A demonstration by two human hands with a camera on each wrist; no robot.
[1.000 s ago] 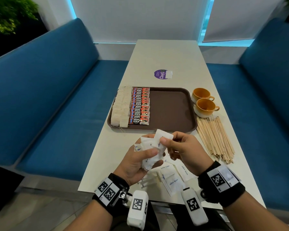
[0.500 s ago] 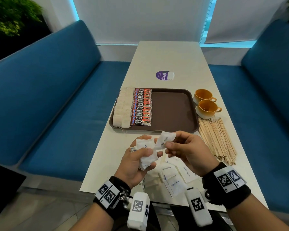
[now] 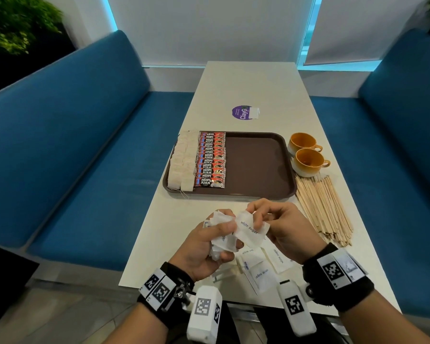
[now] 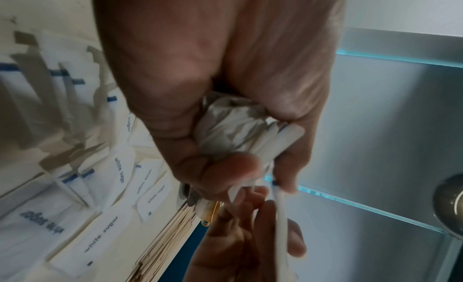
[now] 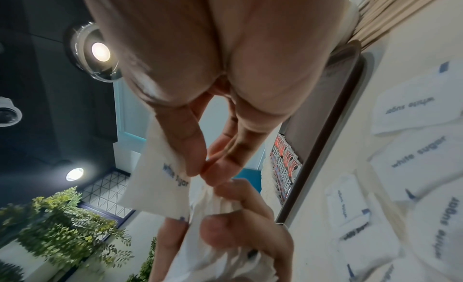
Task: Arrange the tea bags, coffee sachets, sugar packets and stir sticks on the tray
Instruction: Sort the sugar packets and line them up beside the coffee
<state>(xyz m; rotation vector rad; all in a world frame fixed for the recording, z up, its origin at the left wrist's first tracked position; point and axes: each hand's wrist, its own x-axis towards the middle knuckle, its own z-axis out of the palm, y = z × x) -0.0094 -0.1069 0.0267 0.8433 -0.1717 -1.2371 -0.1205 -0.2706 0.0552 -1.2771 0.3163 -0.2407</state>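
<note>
Spanning blue benches [image 3: 90,135], white table [image 3: 248,85], brown tray [image 3: 256,165]

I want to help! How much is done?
Done: tea bags and coffee sachets lined up on the tray. Now: left hand holds a sugar bunch; right hand pinches one sugar packet. Left: loose sugar packets and stir sticks.

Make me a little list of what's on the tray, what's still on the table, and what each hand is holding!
On tray: tea bags, coffee sachets
On table: loose sugar packets, stir sticks, two cups
Left hand: grips a bunch of sugar packets
Right hand: pinches one sugar packet
Not yet on tray: sugar packets, stir sticks
</note>
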